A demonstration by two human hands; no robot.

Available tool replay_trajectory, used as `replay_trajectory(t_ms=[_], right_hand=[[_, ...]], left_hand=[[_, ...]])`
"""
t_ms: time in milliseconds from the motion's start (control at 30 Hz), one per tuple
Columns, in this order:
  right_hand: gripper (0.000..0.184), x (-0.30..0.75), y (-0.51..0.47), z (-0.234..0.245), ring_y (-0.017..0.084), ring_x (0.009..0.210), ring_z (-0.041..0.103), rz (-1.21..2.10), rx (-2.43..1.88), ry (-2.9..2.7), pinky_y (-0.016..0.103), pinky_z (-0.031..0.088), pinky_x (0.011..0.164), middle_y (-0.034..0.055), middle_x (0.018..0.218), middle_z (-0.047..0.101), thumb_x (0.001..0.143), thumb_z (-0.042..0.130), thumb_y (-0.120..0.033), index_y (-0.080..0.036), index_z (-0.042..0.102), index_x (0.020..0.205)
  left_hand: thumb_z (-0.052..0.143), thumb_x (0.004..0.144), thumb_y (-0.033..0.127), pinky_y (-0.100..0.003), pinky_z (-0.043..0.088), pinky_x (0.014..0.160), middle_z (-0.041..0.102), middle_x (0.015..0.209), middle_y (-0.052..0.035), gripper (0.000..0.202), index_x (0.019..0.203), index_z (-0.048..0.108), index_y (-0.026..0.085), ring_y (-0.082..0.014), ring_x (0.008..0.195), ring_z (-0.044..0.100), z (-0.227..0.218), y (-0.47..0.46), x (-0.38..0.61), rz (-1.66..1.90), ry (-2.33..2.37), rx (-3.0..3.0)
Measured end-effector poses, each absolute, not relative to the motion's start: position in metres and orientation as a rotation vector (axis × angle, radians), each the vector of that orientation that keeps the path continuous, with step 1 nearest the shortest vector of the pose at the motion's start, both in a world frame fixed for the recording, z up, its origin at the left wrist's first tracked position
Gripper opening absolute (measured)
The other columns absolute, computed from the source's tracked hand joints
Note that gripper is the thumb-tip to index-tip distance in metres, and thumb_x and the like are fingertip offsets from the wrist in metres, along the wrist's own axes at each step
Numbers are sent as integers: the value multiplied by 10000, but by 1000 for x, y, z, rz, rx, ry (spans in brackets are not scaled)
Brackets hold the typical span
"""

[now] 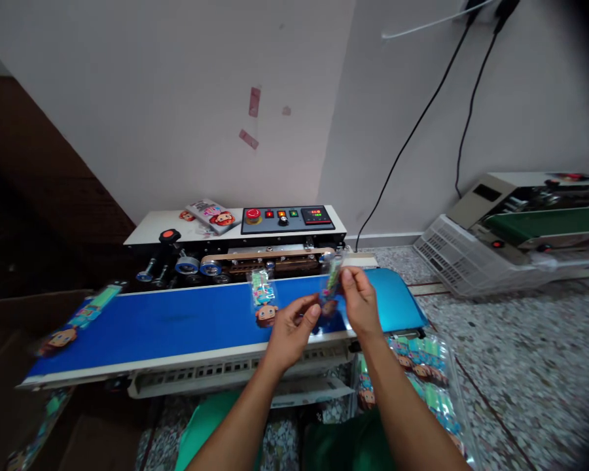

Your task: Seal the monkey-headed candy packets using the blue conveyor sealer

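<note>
Over the right part of the blue conveyor belt (191, 317), I hold up a small clear plastic packet (330, 280), somewhat blurred, with a green and brown cartoon-figure item inside. My right hand (360, 302) pinches its right edge. The curled fingers of my left hand (293, 328) are closed at its lower left side. A similar packet (263, 294) lies on the belt just left of my hands, its top edge by the band sealer's rollers. Another packet (81, 322) lies at the belt's far left end.
Behind the belt is the sealing machine's control panel (288, 220), with a small box (213, 216) on its top. A tray of several packets (422, 373) stands below right. An open cardboard box (10, 347) is at left. A white basket (451, 261) and second machine (535, 216) stand right.
</note>
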State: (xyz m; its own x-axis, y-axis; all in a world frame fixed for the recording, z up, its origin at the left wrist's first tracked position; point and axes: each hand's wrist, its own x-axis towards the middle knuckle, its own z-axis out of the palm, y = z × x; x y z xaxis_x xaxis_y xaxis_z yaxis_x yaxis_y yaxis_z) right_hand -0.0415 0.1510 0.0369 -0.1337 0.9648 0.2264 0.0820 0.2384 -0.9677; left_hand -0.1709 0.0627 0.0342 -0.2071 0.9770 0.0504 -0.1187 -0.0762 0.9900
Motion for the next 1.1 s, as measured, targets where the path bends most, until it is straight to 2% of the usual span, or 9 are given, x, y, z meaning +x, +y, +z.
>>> replay_trajectory(t_ms=[100,200,333,433,600,833,933,1000,1100], right_hand=[[320,-13,174,32,135,523,484,709,-1318,-1532,250,366,538,-20,615,537,889,377,-479,-210,546,927],[284,6,195,24,170,613,525,320,-1624,-1714,268,338,581,45,685,593,905,368,-358,-166,576,916],[312,-1,206,17,203,647,566,166,-1986,-1871,278,306,577,101,717,635,919,329,-298,-129,578,1004],[334,-19,205,17,201,670,590,164,-2028,-1956,272,315,589,111,747,651,933,308,-318,-134,570,1029],[303,-28,202,25,195,771,606,180,-1775,-2015,269,364,660,113,886,668,916,346,-306,-152,582,1029],[437,64,179,28,150,678,615,473,-1536,-1491,266,454,654,54,893,675,882,327,-504,-180,573,1042],[479,136,145,-3,149,719,624,489,-1742,-1481,253,460,645,76,974,667,884,312,-519,-166,543,1111],[473,185,114,-35,151,788,625,558,-2082,-1575,246,454,683,80,999,665,907,273,-474,-158,547,1128],[374,246,63,-83,185,829,626,692,-2379,-1556,261,445,705,95,914,680,887,398,-399,-126,625,1006]], left_hand=[[551,823,435,-310,511,766,674,1084,-117,435,1161,593,164,-199,901,646,33,62,-171,1439,1200,1044],[545,825,443,-311,519,731,681,1052,-134,444,1147,592,141,-195,853,656,32,63,-171,1435,1202,1031],[564,814,439,-302,519,719,692,1010,-124,423,1109,610,141,-189,829,661,34,62,-168,1409,1211,1034],[572,810,433,-300,519,715,696,992,-119,410,1093,618,141,-188,817,665,34,62,-168,1396,1218,1032],[578,807,425,-294,524,702,704,967,-105,390,1076,629,146,-181,788,668,34,62,-169,1412,1217,1034],[586,804,403,-293,533,694,710,905,-85,338,1020,643,149,-154,724,660,27,56,-156,1526,1199,1080],[595,794,410,-300,526,719,713,886,-77,338,1007,652,154,-158,728,661,24,48,-138,1519,1213,1148],[590,793,419,-303,517,742,717,873,-73,341,999,657,155,-167,755,663,25,41,-121,1509,1245,1176],[560,814,423,-299,507,766,720,865,-69,335,984,660,152,-173,797,667,31,30,-89,1518,1287,1205]])
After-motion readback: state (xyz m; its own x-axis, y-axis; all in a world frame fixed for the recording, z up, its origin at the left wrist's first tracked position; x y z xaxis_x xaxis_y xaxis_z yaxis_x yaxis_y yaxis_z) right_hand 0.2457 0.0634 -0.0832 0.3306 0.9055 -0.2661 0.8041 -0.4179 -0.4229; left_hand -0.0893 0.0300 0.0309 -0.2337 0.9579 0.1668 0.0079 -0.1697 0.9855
